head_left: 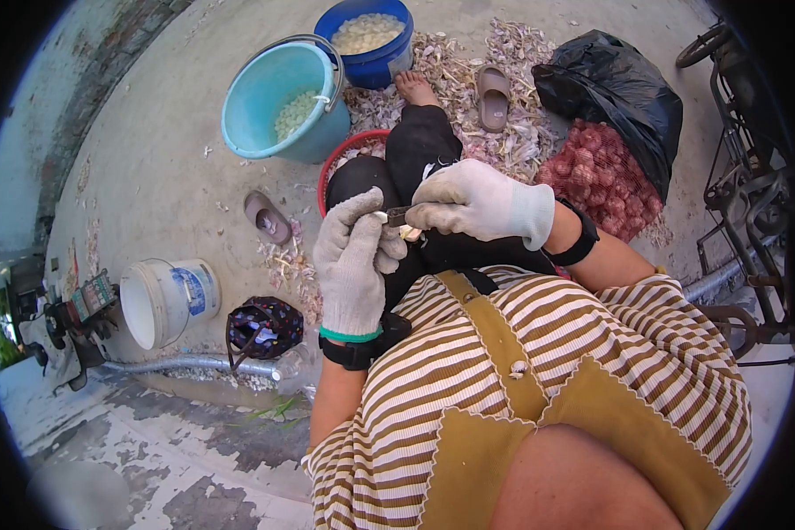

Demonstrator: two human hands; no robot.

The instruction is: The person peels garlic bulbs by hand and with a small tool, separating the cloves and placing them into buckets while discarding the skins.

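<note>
In the head view, my left hand (352,265), in a grey-white work glove with a green cuff, pinches a garlic clove (382,217) between thumb and fingers. A short dark knife blade (397,215) meets the clove from the right. My right hand (477,205), also gloved, is closed around this small knife, whose handle is hidden. More garlic pieces (410,233) show just below the blade, beside my left fingers. Both hands are over my lap, above a red basin (323,181) mostly covered by my legs.
Ahead stand a light-blue bucket (238,110) and a dark-blue bucket (382,69), both holding peeled cloves. Garlic skins (526,53) litter the floor around two sandals. A net sack of garlic (596,177) and black plastic bag (623,84) lie right; a white bucket (141,305) lies left.
</note>
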